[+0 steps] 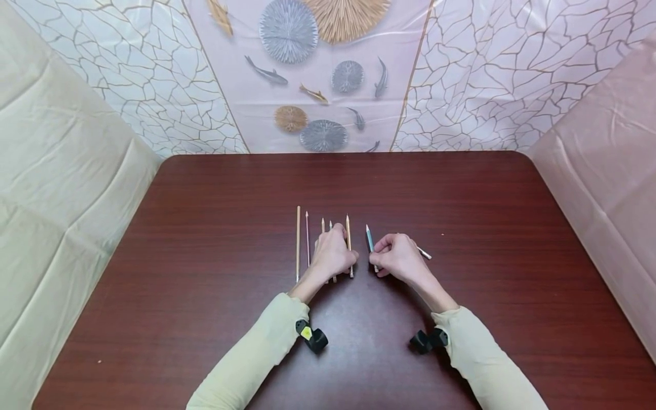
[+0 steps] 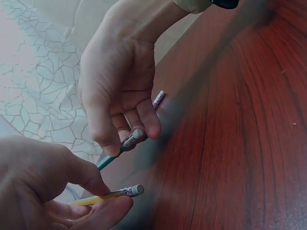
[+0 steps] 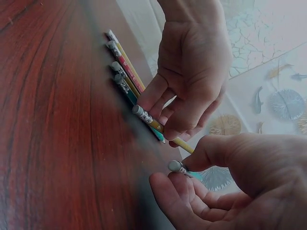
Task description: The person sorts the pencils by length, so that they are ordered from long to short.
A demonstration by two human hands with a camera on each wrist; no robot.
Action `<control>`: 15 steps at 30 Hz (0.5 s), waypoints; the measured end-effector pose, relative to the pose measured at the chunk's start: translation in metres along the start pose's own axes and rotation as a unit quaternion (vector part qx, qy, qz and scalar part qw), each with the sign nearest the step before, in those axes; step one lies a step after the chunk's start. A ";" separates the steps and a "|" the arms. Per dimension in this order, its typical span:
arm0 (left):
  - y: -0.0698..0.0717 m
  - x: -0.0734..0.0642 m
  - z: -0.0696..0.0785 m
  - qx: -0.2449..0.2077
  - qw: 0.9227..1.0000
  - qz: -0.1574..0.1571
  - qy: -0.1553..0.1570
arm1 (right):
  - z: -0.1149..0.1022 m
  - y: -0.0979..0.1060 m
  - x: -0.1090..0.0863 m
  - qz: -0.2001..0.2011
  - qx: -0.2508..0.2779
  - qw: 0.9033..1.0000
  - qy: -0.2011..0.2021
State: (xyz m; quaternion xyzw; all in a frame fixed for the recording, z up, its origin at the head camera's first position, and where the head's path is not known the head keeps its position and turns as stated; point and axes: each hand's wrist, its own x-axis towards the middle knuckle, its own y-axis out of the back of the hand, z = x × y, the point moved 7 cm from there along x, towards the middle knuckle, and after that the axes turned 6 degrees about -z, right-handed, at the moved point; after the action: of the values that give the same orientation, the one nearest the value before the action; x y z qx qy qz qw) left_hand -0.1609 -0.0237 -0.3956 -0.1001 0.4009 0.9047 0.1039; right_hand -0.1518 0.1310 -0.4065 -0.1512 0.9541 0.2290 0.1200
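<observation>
My left hand (image 1: 333, 250) pinches a yellow pencil (image 1: 348, 228) between thumb and fingers, close to its eraser end; its sharpened tip points to the back of the table. Just right of it, my right hand (image 1: 400, 257) pinches a teal pencil (image 1: 369, 238) the same way, with the tip leaning slightly left. The two pencils are apart. Under and left of my left hand lie a red pencil (image 3: 125, 66), a dark green pencil (image 3: 125, 88) and other yellow ones, roughly side by side. My left hand partly hides them in the head view.
A long yellow pencil (image 1: 298, 242) is leftmost in the row. Behind my right hand pokes out the eraser end of another pencil (image 1: 424, 253), mostly covered. The dark red wooden table (image 1: 205, 319) meets patterned cloth at the back and pale cloth at the sides.
</observation>
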 end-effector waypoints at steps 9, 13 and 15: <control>0.000 0.000 0.001 0.038 0.999 0.006 -0.012 | 0.001 -0.002 0.000 -0.003 -0.006 1.000 0.001; -0.002 0.002 0.000 0.048 0.999 0.001 -0.010 | 0.001 -0.003 0.000 -0.005 -0.006 1.000 0.001; -0.002 0.003 0.001 0.050 0.999 -0.001 -0.011 | 0.001 -0.003 0.000 -0.006 -0.005 1.000 0.000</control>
State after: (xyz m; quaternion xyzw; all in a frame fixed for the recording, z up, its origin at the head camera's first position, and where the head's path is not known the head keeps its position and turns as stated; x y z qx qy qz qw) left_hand -0.1628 -0.0214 -0.3975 -0.0854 0.4446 0.8844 0.1139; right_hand -0.1509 0.1289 -0.4082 -0.1571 0.9521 0.2331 0.1203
